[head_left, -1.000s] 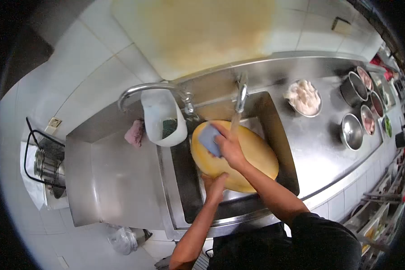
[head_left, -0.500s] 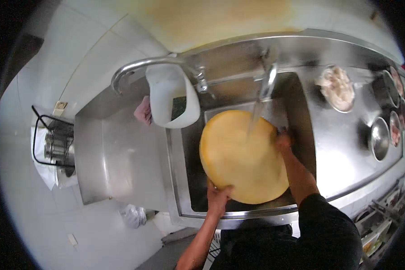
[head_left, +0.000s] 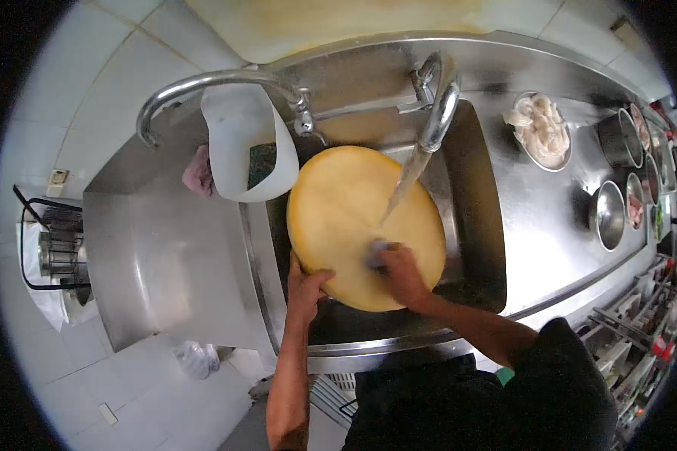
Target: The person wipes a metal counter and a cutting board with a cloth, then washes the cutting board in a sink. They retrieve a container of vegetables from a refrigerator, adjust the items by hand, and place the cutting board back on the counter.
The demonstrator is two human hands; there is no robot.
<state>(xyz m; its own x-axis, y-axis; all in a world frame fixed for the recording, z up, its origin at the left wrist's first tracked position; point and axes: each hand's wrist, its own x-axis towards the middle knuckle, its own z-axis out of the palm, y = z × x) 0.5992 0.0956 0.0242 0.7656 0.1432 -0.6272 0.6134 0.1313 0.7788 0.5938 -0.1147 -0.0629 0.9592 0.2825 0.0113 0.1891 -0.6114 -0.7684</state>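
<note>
A thick round yellowish board (head_left: 353, 203) lies tilted in the metal sink (head_left: 483, 203). Water runs onto its face from the faucet (head_left: 442, 116). My left hand (head_left: 305, 292) grips the board's lower left edge, thumb on top and fingers round the rim. On the lower middle of the face, my right hand (head_left: 403, 272) is closed on a small greyish scrubber (head_left: 376, 254), blurred by motion.
A white plastic container (head_left: 278, 169) with a dark green pad (head_left: 261, 164) stands left of the sink, beside a pink cloth (head_left: 198, 173). A second faucet (head_left: 203, 77) arches over it. Right counter: a bowl of pale meat (head_left: 541, 134), an empty metal bowl (head_left: 608, 216) and several other containers.
My right hand has moved from the board's right edge to its lower middle. The left hand still holds the lower left rim. The camera view has shifted, moving the scene leftward and up.
</note>
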